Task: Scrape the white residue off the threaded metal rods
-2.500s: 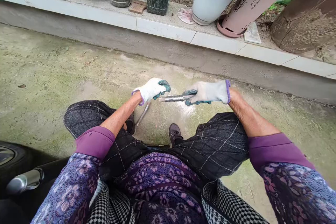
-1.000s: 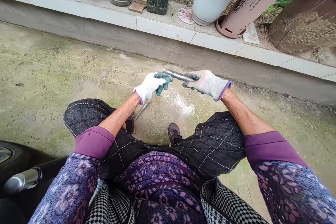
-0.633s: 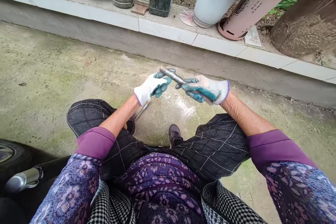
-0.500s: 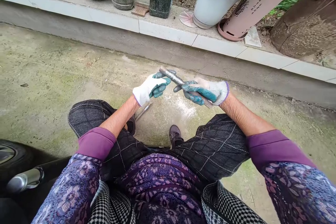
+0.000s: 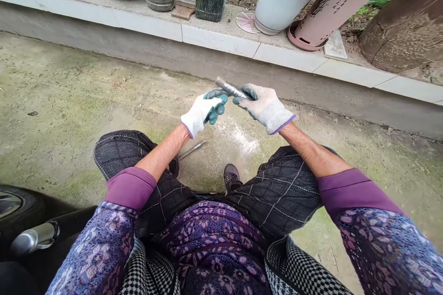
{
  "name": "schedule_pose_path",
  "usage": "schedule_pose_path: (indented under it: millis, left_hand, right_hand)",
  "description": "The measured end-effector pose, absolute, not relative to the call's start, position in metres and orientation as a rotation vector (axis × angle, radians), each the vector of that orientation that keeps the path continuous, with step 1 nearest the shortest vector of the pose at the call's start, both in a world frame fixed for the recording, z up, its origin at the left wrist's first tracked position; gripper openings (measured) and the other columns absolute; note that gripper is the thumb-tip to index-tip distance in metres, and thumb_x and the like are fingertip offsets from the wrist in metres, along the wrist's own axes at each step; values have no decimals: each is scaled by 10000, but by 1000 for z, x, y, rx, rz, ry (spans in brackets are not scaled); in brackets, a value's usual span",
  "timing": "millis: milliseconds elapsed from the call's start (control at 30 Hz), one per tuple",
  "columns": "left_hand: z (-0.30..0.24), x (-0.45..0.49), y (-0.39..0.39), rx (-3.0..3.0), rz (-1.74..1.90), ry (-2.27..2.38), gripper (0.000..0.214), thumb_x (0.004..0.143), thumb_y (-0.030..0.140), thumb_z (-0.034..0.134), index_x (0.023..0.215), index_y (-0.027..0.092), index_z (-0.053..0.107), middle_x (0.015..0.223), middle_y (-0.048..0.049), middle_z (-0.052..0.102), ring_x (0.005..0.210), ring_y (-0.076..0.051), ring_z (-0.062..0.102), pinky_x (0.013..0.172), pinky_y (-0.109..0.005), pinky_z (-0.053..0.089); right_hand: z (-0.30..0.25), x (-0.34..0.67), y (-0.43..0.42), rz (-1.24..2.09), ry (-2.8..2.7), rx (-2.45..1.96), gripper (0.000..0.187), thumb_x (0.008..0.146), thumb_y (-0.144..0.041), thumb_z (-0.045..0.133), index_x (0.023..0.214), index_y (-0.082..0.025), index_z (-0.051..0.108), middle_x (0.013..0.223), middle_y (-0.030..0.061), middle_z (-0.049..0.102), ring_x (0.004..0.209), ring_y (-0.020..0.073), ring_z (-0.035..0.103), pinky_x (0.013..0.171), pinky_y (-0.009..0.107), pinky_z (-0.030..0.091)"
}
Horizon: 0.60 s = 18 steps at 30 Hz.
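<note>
A person in white-and-green gloves, seated outdoors, holds a short rod (image 5: 220,83) bound with silver wire (image 5: 232,90) out in front of the knees. The right hand (image 5: 263,103) is closed around the rod's lower end, thumb and fingers wrapped about it, while the bare tip slants up and away, above the fingertips of the left hand (image 5: 205,109). That left hand is half curled, its forefinger reaching to the rod just below the wire; whether it pinches a strand or merely rests there cannot be told. Close turns of wire already cover most of the length showing between the hands, and only the tip beyond them is uncovered, so the winding appears well advanced. Whether it runs on under the right palm, or whether its end is fastened, is hidden. Below the left hand, a second, thinner rod (image 5: 192,150) lies on the concrete, apart from both hands. White powder (image 5: 245,139) marks the ground beneath the right hand, and potted plants line a ledge (image 5: 218,40) beyond both.
</note>
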<state>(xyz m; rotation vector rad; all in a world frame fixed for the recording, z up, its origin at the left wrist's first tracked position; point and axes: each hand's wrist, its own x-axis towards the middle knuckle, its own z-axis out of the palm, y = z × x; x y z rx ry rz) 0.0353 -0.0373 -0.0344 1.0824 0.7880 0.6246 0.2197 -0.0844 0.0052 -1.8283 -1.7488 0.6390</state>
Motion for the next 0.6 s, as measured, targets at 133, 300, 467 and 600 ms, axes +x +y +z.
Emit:
schedule_pose_path:
  millis: [133, 300, 467, 600]
  left_hand:
    - [-31, 29, -46, 1189, 561, 772, 241, 908, 248, 543, 1073, 135, 676, 530, 64, 521, 337, -30, 338, 352, -195, 268]
    - [-25, 27, -58, 1329, 459, 779, 235, 893, 218, 576, 1068, 135, 710, 528, 49, 517, 357, -32, 373, 350, -191, 281]
    - [-39, 24, -45, 1333, 499, 883, 215, 865, 179, 535, 998, 135, 699, 516, 57, 503, 327, -44, 358, 323, -193, 286]
    - [-52, 22, -37, 1418, 486, 919, 185, 821, 186, 543, 911, 136, 696, 537, 46, 513, 351, -51, 378, 325, -186, 296]
  right_hand:
    - [10, 223, -83, 754, -1573, -1862, 281, 830, -368, 571, 1009, -165, 645, 699, 7, 572, 499, 93, 430, 442, 236, 375]
    - [11, 221, -85, 746, -1611, -1896, 217, 814, -353, 608, 918, -168, 648, 652, -2, 540, 480, 85, 425, 409, 224, 357]
    - [18, 225, -89, 1028, -1462, -1829, 254, 796, -340, 637, 965, -151, 654, 653, 1, 544, 438, 68, 388, 368, 223, 327]
    - [25, 228, -101, 1474, -1647, -1713, 297, 769, -373, 677, 979, -164, 665, 635, -7, 546, 433, 69, 399, 357, 214, 311]
